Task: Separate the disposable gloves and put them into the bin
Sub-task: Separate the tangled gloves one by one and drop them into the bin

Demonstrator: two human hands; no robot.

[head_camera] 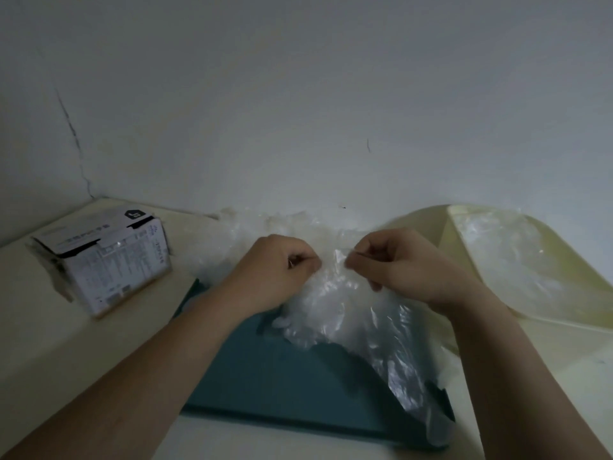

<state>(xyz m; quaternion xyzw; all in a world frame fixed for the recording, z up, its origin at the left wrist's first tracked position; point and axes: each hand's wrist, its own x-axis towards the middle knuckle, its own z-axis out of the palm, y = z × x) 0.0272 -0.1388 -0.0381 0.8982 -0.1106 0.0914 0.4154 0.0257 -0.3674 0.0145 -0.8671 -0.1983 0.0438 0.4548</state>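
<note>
head view: the left hand [282, 270] and the right hand [398, 267] meet close together, above the far end of a teal tray [265, 376] that lies flat on the pale table [66, 343]. between them is a crumpled mass of clear plastic gloves [331, 303]. it trails down over the tray's right side and spreads back towards the wall [298, 94]. the hands sit this near each other, i judge, because each has hold of a thin layer at the same edge, ready to peel one glove off the rest. the film clings to itself, so a tight pinch at one spot gives the best chance of parting it.

both hands are closed in a pinch, with thumb against forefinger and the other fingers curled in. each grips a bit of glove film. whether they hold two separate gloves or two layers of one glove cannot be told, as the plastic is too clear and bunched.

the cream bin [583, 287] stands just to the right of the right hand, its opening towards the person, so a freed glove needs only a short move across. some clear plastic already lies inside it [497, 254], most likely gloves. an opened cardboard box [109, 260] sits well off to the left, near the corner.
</note>
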